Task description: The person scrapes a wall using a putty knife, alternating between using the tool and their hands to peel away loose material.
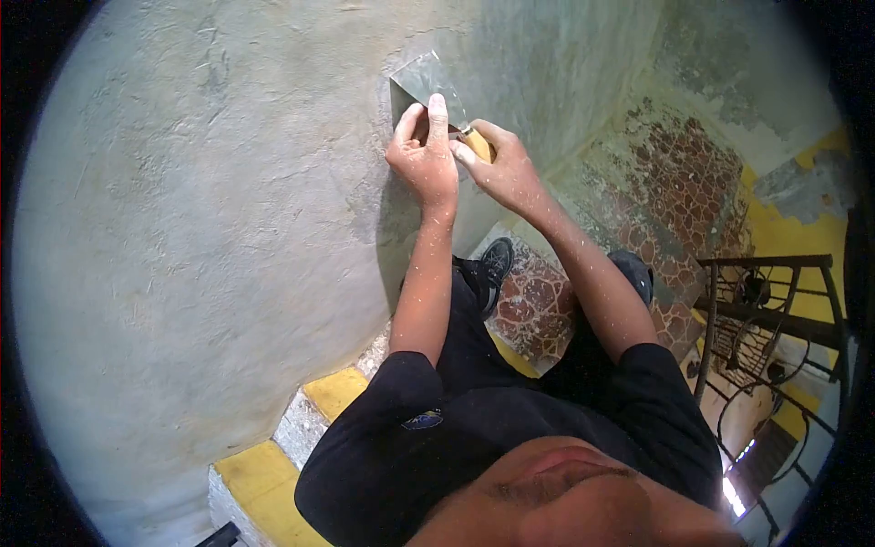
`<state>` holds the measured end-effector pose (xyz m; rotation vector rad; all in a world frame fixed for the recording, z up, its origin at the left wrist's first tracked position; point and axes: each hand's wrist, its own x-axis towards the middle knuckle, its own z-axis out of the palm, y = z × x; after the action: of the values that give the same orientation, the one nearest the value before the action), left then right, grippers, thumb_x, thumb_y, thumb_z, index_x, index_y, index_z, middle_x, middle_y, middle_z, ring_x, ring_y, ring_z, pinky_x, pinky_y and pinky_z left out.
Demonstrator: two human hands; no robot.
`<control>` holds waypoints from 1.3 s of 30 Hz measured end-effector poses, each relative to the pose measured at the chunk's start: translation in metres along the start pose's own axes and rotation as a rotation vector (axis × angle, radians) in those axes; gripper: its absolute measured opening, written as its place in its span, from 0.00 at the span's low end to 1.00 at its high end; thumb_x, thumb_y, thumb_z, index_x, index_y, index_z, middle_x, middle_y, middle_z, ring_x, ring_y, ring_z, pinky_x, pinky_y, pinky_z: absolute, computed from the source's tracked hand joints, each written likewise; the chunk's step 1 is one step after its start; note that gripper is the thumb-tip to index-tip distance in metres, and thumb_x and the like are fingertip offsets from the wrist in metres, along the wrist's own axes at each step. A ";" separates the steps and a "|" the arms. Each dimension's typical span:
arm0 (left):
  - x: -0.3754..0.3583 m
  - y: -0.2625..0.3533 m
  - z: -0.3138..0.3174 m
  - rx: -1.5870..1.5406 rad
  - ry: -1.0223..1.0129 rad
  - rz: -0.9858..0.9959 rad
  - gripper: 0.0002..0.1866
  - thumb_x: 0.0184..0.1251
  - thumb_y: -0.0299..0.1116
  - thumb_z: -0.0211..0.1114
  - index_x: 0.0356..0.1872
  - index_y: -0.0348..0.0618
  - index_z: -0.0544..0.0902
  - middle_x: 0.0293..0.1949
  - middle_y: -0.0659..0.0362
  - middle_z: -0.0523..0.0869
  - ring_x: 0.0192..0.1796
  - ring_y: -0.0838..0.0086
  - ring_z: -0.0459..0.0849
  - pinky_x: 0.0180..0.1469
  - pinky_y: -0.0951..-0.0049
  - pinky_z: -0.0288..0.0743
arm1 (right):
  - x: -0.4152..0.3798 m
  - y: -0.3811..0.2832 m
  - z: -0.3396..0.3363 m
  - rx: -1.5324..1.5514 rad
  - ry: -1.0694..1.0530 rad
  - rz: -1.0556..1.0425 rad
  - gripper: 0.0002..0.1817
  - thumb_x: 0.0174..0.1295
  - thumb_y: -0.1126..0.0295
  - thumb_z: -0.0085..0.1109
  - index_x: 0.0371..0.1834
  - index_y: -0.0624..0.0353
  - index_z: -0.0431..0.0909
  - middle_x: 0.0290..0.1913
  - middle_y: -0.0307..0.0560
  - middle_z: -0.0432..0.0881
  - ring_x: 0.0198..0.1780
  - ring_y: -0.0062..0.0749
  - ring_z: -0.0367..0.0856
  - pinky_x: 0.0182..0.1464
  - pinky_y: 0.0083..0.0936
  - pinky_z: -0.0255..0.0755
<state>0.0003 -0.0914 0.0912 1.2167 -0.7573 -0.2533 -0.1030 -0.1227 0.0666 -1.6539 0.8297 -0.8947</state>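
A flat metal scraper blade (428, 80) is up against the grey plastered wall (228, 182) near the top middle. My right hand (507, 169) is closed round its yellowish wooden handle (478, 144). My left hand (426, 159) is at the blade's lower edge, with the thumb or a finger upright along it and the other fingers curled beneath. White specks dot both hands and forearms. What lies behind the left fingers is hidden, and a dark shadow falls on the wall below the blade.
Yellow-topped steps (264, 483) run along the wall at the lower left. Brown patterned floor tiles (538, 296) lie below, with my dark shoe (497, 264) on them. A black metal railing (775, 319) stands at the right, near a yellow wall section (788, 228).
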 end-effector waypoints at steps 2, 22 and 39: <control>0.000 -0.005 0.001 -0.023 0.024 0.055 0.12 0.74 0.30 0.73 0.43 0.26 0.86 0.36 0.61 0.88 0.36 0.81 0.83 0.39 0.77 0.79 | -0.002 0.004 0.004 0.002 0.049 -0.060 0.20 0.68 0.55 0.68 0.50 0.62 0.81 0.37 0.58 0.87 0.40 0.52 0.88 0.46 0.40 0.80; -0.021 -0.004 -0.003 -0.270 0.032 -0.228 0.11 0.83 0.38 0.57 0.47 0.40 0.78 0.38 0.60 0.84 0.36 0.74 0.86 0.39 0.72 0.83 | -0.006 0.006 -0.036 -0.379 -0.012 -0.269 0.17 0.72 0.53 0.64 0.51 0.55 0.82 0.32 0.58 0.87 0.34 0.55 0.88 0.37 0.43 0.79; -0.019 0.000 -0.018 -0.157 0.127 -0.142 0.20 0.86 0.39 0.58 0.30 0.40 0.74 0.27 0.67 0.75 0.29 0.85 0.75 0.29 0.76 0.76 | -0.010 0.007 -0.010 -0.093 -0.001 -0.197 0.18 0.68 0.57 0.70 0.43 0.64 0.88 0.32 0.60 0.87 0.30 0.39 0.88 0.37 0.33 0.78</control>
<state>-0.0019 -0.0674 0.0810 1.1279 -0.5317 -0.3430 -0.1171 -0.1200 0.0598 -1.8408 0.7256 -1.0029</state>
